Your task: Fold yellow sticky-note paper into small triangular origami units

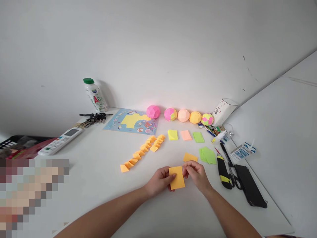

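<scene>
My left hand [160, 181] is closed on an orange sticky note [177, 178], thumb across its front and fingers behind. Whether it is one sheet or a thin stack cannot be told. My right hand [196, 174] has its fingers curled together at the note's right edge; what is between its fingertips is hidden. Just beyond it lies another orange sticky note [190, 157]. Folded orange paper pieces [133, 161] run in a slanting row to the left, with a shorter row [158, 142] beside its far end.
Yellow [172, 135], peach [186, 135] and green [198, 137] notes lie ahead, with a green pile [207, 155] nearer. Several faceted paper balls [183, 115] line the wall. A cutter [224, 173], scissors [235, 180] and black case [250, 185] lie right; a remote [60, 141] and bottle [96, 96] left.
</scene>
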`<state>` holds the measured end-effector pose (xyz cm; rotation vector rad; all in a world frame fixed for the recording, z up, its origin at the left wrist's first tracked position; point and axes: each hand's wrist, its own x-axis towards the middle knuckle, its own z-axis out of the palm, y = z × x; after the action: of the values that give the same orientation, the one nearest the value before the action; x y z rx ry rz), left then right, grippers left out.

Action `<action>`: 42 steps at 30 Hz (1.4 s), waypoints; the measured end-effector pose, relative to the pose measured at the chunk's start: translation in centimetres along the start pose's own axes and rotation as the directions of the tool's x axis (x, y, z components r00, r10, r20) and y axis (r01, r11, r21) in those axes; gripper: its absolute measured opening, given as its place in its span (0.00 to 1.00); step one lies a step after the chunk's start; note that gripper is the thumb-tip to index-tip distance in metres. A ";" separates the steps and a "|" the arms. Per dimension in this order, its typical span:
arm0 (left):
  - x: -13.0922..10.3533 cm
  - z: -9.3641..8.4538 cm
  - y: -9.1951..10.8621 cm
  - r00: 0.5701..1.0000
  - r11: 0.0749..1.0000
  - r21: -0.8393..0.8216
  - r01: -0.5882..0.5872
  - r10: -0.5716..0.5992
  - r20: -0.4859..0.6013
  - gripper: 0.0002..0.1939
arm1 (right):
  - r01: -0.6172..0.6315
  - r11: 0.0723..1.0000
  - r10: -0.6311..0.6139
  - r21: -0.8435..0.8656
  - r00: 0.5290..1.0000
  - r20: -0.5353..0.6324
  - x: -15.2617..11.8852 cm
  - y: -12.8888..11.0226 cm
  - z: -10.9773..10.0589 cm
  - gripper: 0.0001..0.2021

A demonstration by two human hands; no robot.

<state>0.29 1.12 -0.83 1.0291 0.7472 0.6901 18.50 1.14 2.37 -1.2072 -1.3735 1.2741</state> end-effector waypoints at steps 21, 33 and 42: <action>-0.1 0.1 0.2 1.000 1.000 0.012 0.006 -0.006 -0.012 0.18 | 0.002 1.000 -0.001 -0.025 1.000 0.020 0.0 0.2 0.0 0.05; -0.1 0.0 0.0 1.000 1.000 -0.007 0.006 -0.006 -0.004 0.18 | 0.003 0.999 -0.002 -0.038 1.000 0.019 -0.1 -0.1 0.2 0.07; -0.1 0.0 0.1 1.000 1.000 0.000 0.007 -0.007 -0.008 0.19 | 0.009 0.999 -0.009 -0.046 1.000 0.015 -0.2 -0.1 0.2 0.07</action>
<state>0.25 1.07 -0.66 1.0242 0.7570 0.6884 18.37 0.93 2.45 -1.2234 -1.4243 1.2536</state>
